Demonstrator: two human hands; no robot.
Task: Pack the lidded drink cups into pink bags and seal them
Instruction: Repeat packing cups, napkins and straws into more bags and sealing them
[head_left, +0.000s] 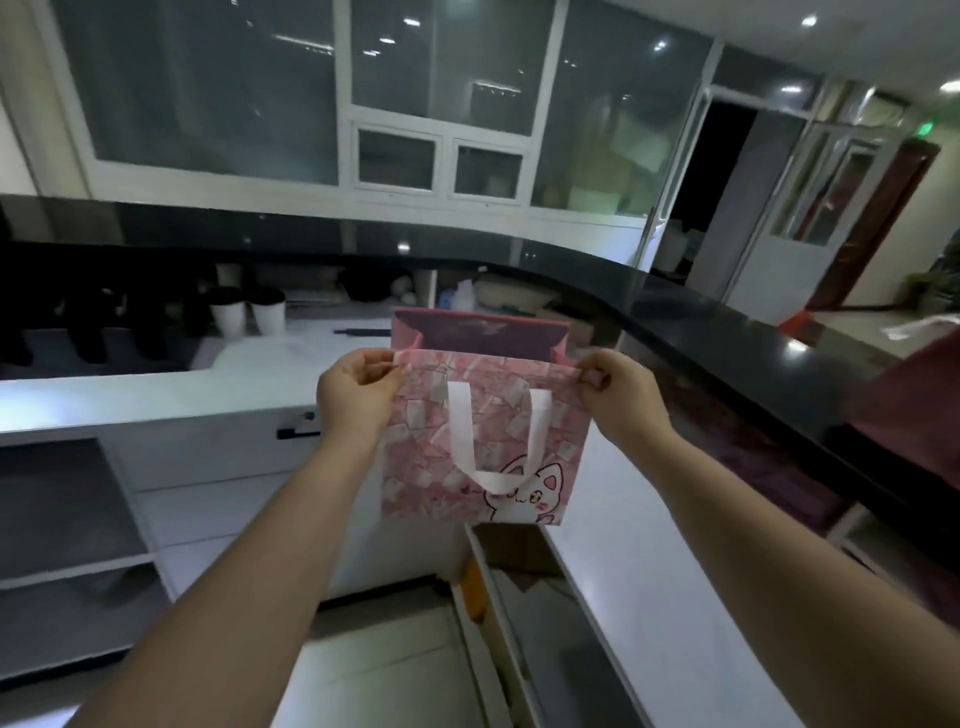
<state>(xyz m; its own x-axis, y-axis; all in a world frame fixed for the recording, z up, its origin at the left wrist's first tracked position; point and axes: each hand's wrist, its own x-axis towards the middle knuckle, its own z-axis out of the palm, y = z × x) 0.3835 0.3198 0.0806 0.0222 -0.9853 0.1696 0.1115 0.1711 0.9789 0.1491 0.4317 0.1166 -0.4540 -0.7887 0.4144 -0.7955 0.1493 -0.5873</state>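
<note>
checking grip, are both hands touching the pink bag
Touching. The head view shows the left hand and right hand each pinching a top corner of the pink bag.

one bag up front, just one. one white handle showing on its near face, one cat printed at the bottom corner. two hands on it: left hand, right hand. back on the worktop, two cups: one cup, then a second cup beside it, each with one dark lid. a row of dark shapes further left, too dim to count. one black drawer pull. two small panes under the big window: first pane, second pane. one green light far right.
</note>
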